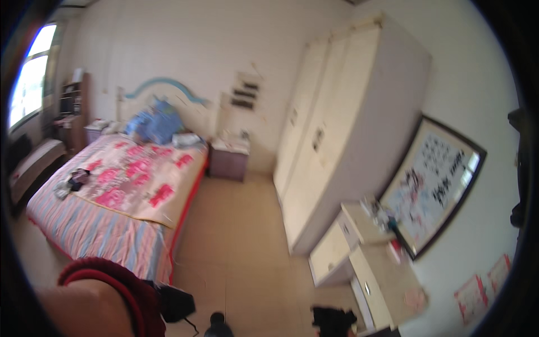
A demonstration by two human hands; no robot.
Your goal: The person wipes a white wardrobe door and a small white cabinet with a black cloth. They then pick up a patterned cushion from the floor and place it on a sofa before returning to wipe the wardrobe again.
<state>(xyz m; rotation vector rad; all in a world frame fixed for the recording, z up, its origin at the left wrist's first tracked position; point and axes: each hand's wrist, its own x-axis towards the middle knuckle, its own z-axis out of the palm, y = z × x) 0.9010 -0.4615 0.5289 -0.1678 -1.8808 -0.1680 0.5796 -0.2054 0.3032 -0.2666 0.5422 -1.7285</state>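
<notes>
At the lower left, my left forearm (87,309) comes in close to the camera, with a dark red ribbed cuff (109,275) around it. The hand itself lies outside the picture. Beside the sleeve is a black boxy thing (177,302) with a thin cord; I cannot make out its kind. At the bottom edge, near the desk, a black, soft-looking thing (333,320) shows, with a small skin-coloured patch under it, perhaps part of my right hand. Its fingers are hidden. A dark rounded shape (218,326), maybe a shoe, is at the bottom middle.
A bed (118,236) with a flowered cover and blue bedding (154,123) stands left; a nightstand (229,160) is beside it. On the right are a tall wardrobe (325,129), a desk (387,269) with drawers and a framed picture (432,185). Tiled floor (236,224) runs between.
</notes>
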